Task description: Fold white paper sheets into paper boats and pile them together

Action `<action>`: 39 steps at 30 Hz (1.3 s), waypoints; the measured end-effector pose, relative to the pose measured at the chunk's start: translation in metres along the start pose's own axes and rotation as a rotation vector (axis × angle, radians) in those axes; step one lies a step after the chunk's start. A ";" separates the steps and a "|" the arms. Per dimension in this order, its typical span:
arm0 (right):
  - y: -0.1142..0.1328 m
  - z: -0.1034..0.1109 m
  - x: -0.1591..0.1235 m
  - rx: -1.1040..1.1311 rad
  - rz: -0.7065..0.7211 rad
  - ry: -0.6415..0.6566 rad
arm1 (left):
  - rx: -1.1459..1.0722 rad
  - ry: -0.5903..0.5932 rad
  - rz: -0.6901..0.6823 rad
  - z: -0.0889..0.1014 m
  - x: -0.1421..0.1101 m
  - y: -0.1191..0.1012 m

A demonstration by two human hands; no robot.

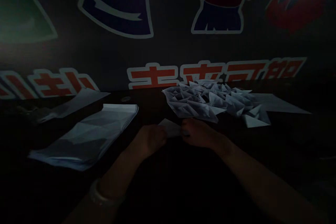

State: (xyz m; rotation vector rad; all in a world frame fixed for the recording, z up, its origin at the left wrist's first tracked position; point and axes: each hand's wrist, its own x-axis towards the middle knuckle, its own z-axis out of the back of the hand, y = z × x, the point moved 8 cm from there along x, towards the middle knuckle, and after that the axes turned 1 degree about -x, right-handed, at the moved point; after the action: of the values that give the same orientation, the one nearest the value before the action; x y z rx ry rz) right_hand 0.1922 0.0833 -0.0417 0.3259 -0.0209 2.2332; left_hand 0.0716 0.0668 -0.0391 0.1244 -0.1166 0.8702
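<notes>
Between my two hands is a small folded piece of white paper [170, 128], with a pointed top edge showing. My left hand [154, 138] is closed on its left side. On the other side my right hand [197, 132] pinches the paper's right end. The fingertips are dim, and the lower part of the paper is lost in shadow. Just beyond my hands lies a pile of folded white paper pieces [193, 103], pointed and boat-like. To the left rests a stack of creased white sheets [86, 134].
A loose paper sheet [78, 102] lies at the far left, beside a crumpled, unclear item [31, 113]. Another flat sheet [282, 103] is partly under the pile's right side. A small round object [126, 98] sits near the printed wall [168, 50] behind the dark table.
</notes>
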 end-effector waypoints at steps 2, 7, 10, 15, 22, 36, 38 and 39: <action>0.001 0.001 0.001 -0.031 0.006 0.003 | 0.096 0.079 0.007 -0.007 0.004 -0.003; 0.002 0.001 0.003 -0.086 0.030 0.011 | 0.150 0.075 -0.035 -0.011 0.005 -0.007; 0.004 -0.002 0.005 -0.113 0.081 0.006 | 0.108 0.026 -0.034 -0.006 0.003 -0.004; 0.012 0.006 0.008 -0.183 0.156 -0.110 | 0.157 -0.030 0.017 0.009 0.003 -0.004; 0.004 0.082 -0.031 0.170 -0.108 -0.948 | -0.162 -0.514 0.234 0.056 -0.012 0.026; 0.012 -0.003 0.013 1.300 -0.278 -0.126 | -1.235 -0.552 0.648 0.022 -0.023 0.047; 0.004 -0.003 0.011 1.232 -0.326 -0.112 | -1.171 -0.633 0.665 0.026 -0.028 0.056; -0.002 -0.002 0.010 1.202 -0.343 -0.100 | -1.141 -0.681 0.682 0.028 -0.032 0.062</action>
State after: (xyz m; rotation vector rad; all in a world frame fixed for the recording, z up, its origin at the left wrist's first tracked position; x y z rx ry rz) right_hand 0.1869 0.0923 -0.0416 0.9780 1.2478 1.6423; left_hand 0.0019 0.0779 -0.0121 -0.7394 -1.3235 1.2835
